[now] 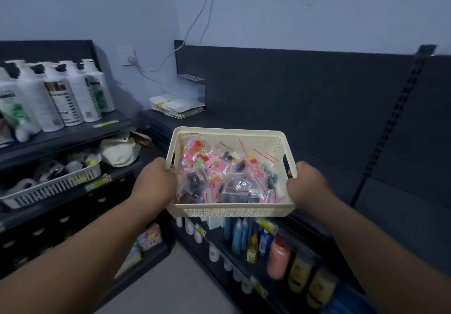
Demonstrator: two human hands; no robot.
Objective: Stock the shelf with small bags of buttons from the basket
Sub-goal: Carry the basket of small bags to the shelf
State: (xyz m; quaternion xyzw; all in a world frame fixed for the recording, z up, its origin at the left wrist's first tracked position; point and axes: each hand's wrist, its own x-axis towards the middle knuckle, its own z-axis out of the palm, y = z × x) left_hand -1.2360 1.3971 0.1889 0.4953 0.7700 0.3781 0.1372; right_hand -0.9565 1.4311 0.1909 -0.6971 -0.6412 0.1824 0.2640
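A cream plastic basket [231, 211] hangs in front of me, held level above the edge of a dark shelf [329, 143]. It is full of small clear bags of buttons [227, 177], pink, bright-coloured and black, with red zip strips. My left hand [155, 182] grips the basket's left handle. My right hand [308, 184] grips its right handle. The dark shelf top behind and to the right of the basket is bare.
A stack of cards and a clear box [178, 105] sit at the shelf's far left corner. White pump bottles [56, 96] line the left rack, with a white slotted bin [51, 187] below. Coloured bottles [263, 243] fill the lower shelf under the basket. Grey floor lies between.
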